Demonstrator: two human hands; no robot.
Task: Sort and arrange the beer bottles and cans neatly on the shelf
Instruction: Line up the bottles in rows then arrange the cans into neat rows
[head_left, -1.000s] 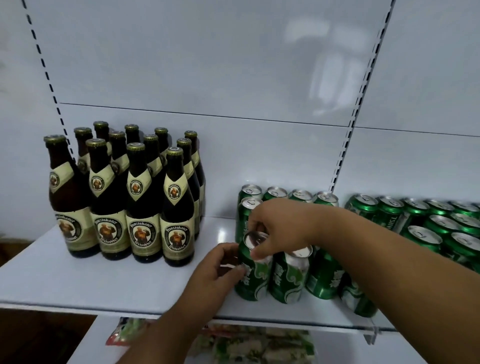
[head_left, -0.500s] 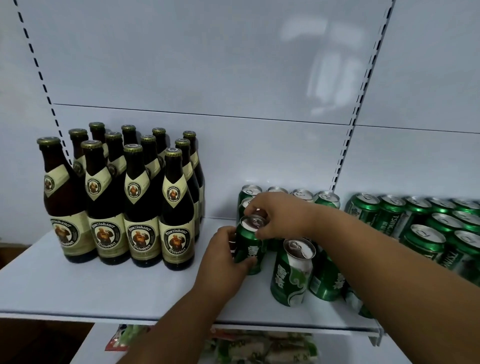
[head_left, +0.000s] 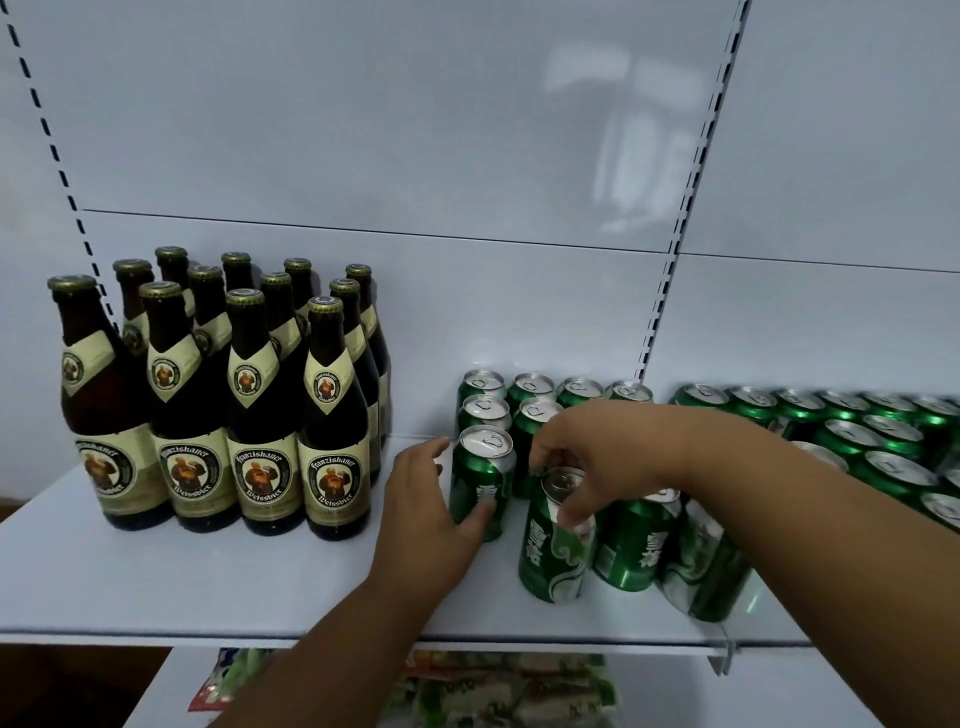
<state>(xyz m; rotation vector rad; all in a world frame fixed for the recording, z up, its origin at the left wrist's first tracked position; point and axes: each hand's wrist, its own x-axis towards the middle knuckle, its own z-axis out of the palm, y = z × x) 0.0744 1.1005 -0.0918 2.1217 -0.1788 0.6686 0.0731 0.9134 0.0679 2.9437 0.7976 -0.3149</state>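
Note:
Several brown beer bottles (head_left: 249, 415) with cream labels stand in tight rows on the left of the white shelf (head_left: 208, 582). Green cans stand right of them, with short rows (head_left: 530, 387) at the back. My left hand (head_left: 426, 514) cups the left green can (head_left: 485, 467), thumb across its front; the can stands upright in line behind two others. My right hand (head_left: 597, 452) grips the top rim of the front green can (head_left: 550, 561), which stands nearer the shelf edge. My right forearm hides part of the cans behind it.
Two more cans (head_left: 631, 551) stand right of the front one, the outer one (head_left: 701, 571) leaning. A large block of green cans (head_left: 852, 436) fills the right section past the slotted upright (head_left: 670, 291). Packets (head_left: 509, 686) lie on the lower shelf.
Both hands slid the left green can back into line behind the rear cans. My right hand then let go of its top and took the front can's rim.

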